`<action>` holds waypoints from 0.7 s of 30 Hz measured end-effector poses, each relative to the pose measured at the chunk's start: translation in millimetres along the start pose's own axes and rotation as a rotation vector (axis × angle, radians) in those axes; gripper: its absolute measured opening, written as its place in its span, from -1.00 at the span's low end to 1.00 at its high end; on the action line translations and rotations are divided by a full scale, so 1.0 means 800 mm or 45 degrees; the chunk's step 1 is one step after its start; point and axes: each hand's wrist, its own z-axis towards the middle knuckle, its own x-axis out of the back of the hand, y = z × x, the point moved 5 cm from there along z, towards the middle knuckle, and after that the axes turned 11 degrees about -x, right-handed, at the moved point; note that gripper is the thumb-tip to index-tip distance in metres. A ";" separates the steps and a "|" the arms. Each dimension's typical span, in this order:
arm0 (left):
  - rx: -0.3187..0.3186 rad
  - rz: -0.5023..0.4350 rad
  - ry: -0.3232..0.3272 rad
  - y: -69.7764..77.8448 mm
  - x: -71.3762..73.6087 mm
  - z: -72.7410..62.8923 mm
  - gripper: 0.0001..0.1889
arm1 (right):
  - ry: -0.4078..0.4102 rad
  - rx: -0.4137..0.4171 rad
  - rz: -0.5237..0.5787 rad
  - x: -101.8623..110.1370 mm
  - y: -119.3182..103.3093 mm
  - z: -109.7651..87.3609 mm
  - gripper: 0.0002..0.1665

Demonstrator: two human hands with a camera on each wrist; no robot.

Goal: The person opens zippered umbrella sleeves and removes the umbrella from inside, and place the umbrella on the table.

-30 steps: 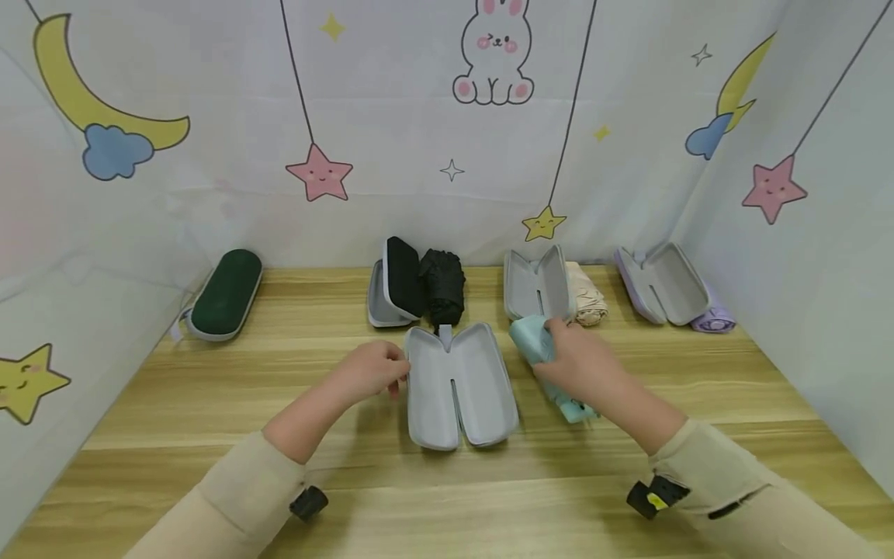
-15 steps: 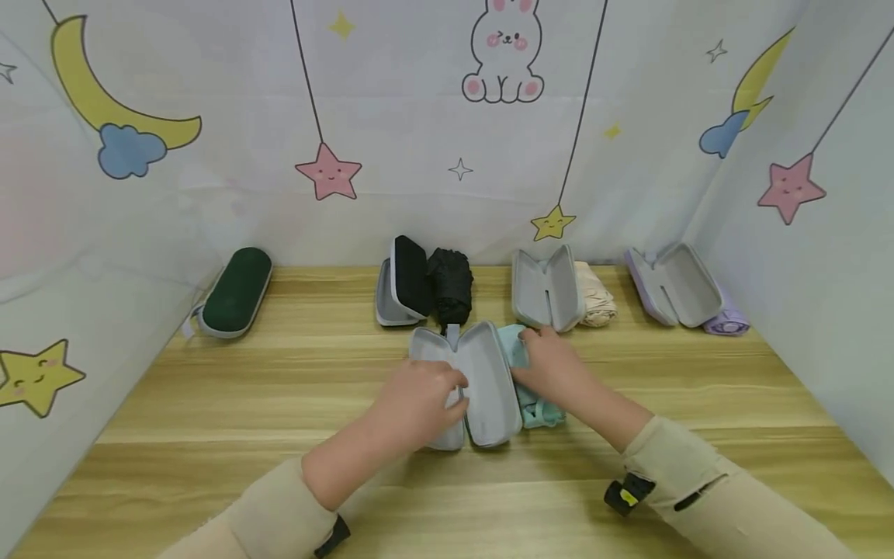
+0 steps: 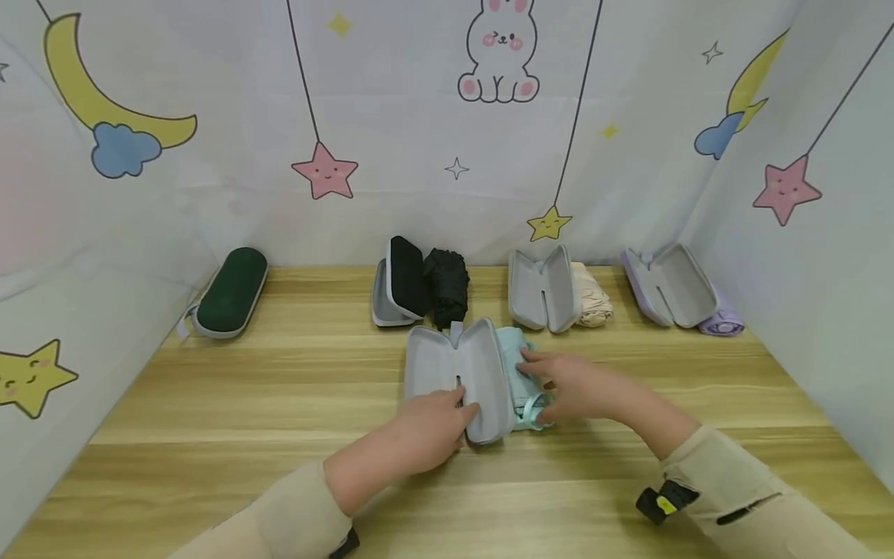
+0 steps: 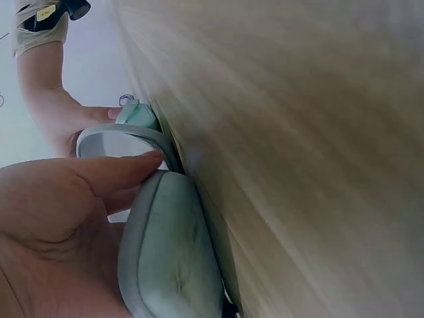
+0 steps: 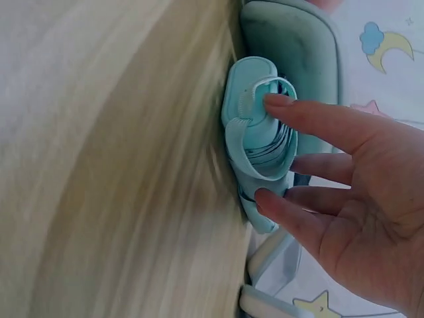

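Note:
In the head view, a zippered hard case [image 3: 492, 388] lies unfolded, grey inside; the left wrist view shows its mint outer shell [image 4: 179, 252]. My left hand [image 3: 426, 431] rests over the near end of its left half. The thumb [image 4: 126, 172] lies straight along the rim, with other fingers partly hidden behind the shell. Against the case's right side lies a folded mint umbrella [image 3: 518, 373] with a wrist strap [image 5: 238, 142]. My right hand [image 3: 583, 384] is spread beside this umbrella, fingertips right at the strap and the folded fabric, not curled round it.
Along the back stand a shut dark green case [image 3: 232, 291], an unfolded black case [image 3: 405, 279] beside a black folded umbrella [image 3: 447, 287], a grey-lined case [image 3: 538, 291] with a beige umbrella [image 3: 592, 295], and a purple case [image 3: 670, 287] with a purple umbrella [image 3: 722, 320].
The mint umbrella has moved left, from slanted and gripped to lying beside the case, and my right hand has loosened from it. My left hand has gone from the case's left edge onto its near end.

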 end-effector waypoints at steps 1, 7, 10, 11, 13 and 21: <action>-0.009 0.000 0.006 0.000 -0.001 -0.003 -0.57 | 0.008 -0.005 0.000 -0.003 -0.003 0.000 -0.01; -0.016 -0.033 0.022 -0.008 -0.009 -0.024 -0.59 | 0.111 0.034 -0.148 -0.017 -0.032 0.000 -0.05; -0.014 -0.060 0.026 -0.013 -0.010 -0.037 -0.56 | 0.147 0.053 -0.227 -0.023 -0.049 0.003 -0.06; -0.009 -0.073 0.023 -0.015 -0.011 -0.042 -0.55 | 0.150 0.059 -0.245 -0.026 -0.055 0.004 -0.06; 0.009 -0.101 0.018 -0.020 -0.011 -0.053 -0.54 | 0.152 0.073 -0.273 -0.030 -0.066 0.008 -0.07; 0.141 -0.280 0.013 -0.050 -0.014 -0.096 -0.47 | 0.143 0.153 -0.360 -0.051 -0.116 0.028 -0.07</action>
